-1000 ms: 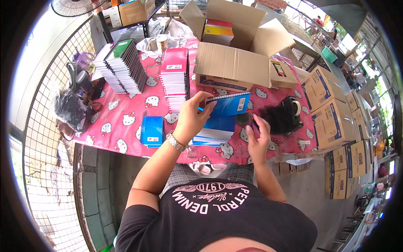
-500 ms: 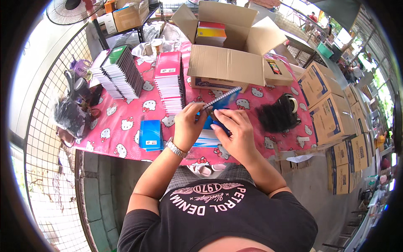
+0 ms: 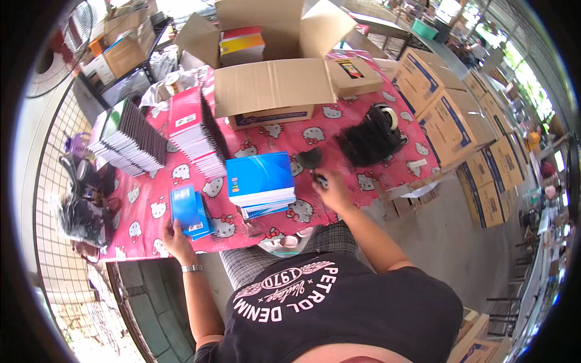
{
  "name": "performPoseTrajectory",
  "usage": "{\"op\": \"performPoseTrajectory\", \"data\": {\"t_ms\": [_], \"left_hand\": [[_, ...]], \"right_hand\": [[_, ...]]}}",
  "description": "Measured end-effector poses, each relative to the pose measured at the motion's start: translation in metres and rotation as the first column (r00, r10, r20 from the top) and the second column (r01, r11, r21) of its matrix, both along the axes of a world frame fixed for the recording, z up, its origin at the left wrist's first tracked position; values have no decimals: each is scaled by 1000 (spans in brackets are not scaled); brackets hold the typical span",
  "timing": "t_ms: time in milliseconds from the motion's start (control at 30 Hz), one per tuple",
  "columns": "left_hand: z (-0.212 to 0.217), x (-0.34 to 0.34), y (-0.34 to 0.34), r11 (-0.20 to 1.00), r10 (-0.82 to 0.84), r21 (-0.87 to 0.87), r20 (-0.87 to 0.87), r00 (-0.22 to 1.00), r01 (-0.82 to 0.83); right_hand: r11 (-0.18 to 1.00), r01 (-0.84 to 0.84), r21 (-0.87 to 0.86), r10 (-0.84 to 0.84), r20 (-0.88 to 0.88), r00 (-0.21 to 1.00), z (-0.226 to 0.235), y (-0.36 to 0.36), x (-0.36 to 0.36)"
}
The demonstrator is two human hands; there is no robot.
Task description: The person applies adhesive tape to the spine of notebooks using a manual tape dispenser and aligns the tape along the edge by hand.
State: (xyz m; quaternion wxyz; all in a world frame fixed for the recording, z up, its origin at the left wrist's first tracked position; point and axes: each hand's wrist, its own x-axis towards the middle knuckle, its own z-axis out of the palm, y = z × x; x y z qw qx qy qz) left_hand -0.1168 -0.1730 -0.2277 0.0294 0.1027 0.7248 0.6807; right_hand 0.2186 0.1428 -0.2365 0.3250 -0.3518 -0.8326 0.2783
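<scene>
We sit at a table covered with a pink cartoon-print cloth [image 3: 357,142], and our two hands are well apart. Our left hand [image 3: 175,242] is at the near left edge and holds the near end of a small stack of blue notebooks [image 3: 189,210]; the fingers are closed on it from below, probably to keep the stack square. Our right hand [image 3: 331,189] rests to the right of the middle and is closed around a small dark object [image 3: 319,179]; what this object is, we cannot tell. Just beyond it lies a flat dark grey piece [image 3: 310,158].

Between the hands lies a bigger stack of blue notebooks [image 3: 260,181], flat on the cloth and directly in front of us, so both hands reach it easily. Farther to the left, a row of pink notebooks [image 3: 193,130] and a row of green and dark notebooks [image 3: 127,139] lean on their edges, sorted by colour, it seems. At the far side stands an open cardboard box [image 3: 272,91] with yellow and red books [image 3: 242,43] inside. To the right of the box lie a black bundle [image 3: 369,142] and a roll of tape [image 3: 387,115]. On the floor at the right, sealed cartons [image 3: 460,121] are stacked close to the table.
</scene>
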Motion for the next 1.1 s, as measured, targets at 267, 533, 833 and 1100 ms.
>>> {"op": "performPoseTrajectory", "data": {"t_ms": [267,533,833,1100], "left_hand": [[-17,-12,8,678,-9,-647,-483,875,-350],[152,91,112,841,-538,-450,-749,386,301],[155,119,139,476,-870,-854,-492,-28,212],[169,73,204,438,-891,-790,-445,89,430]], "right_hand": [[816,340,468,-453,153,878,30,122,21],[925,122,358,-208,212,955,57,208,71],[998,-60,20,60,10,998,107,129,34],[881,-386,-275,328,-234,915,143,-7,-22]]}}
